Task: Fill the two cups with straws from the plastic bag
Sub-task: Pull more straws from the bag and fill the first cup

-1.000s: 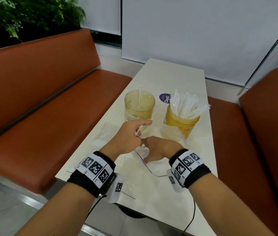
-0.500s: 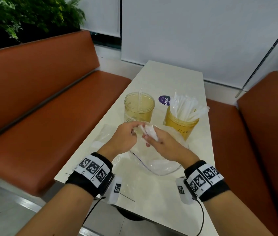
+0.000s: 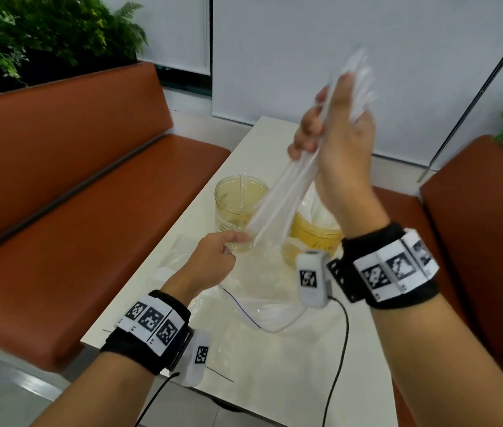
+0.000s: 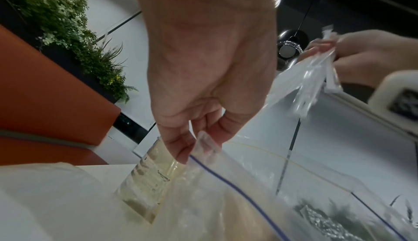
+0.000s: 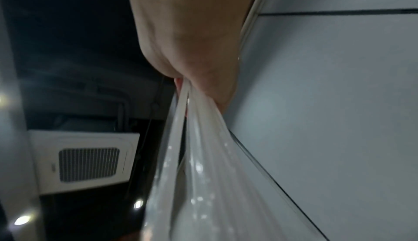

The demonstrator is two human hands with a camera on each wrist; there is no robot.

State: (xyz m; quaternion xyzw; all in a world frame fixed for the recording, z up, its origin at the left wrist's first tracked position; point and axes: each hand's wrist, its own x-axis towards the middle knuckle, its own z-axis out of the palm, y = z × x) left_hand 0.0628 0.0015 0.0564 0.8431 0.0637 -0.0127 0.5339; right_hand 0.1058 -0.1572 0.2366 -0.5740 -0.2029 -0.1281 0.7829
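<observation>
On the left, a rust-orange padded bench [image 3: 68, 167] is running along the side of the white counter [image 3: 275, 380], with green leafy plants [image 3: 43, 35] growing behind its backrest. The left hand [image 3: 210, 263] is staying low over the counter, its thumb and fingers pinching the rim of the clear zip-top plastic bag [image 3: 262, 291] by its blue seal line; the left wrist view shows the pinch on the bag's edge [image 4: 203, 144] plainly. The bag is lying slack on the counter between the two forearms, just in front of the cups. Just beyond the left hand's fingertips, a clear yellowish plastic cup [image 3: 238, 208] is standing upright on the counter with a single straw leaning inside it. To its right, a second, deeper yellow plastic cup [image 3: 308, 241] is standing just beside the first, partly hidden behind the right forearm, with white wrapped straws showing in its mouth. The right hand [image 3: 336, 140] is raised well above both cups, fingers curled round a bundle of long white wrapped straws [image 3: 284, 195]; the bundle is slanting down and to the left, its lower ends hanging near the left hand's fingertips, over the bag's mouth. The upper ends are sticking out above the right hand, blurred. A second rust-orange bench [image 3: 484, 241] is sitting at the far right.
</observation>
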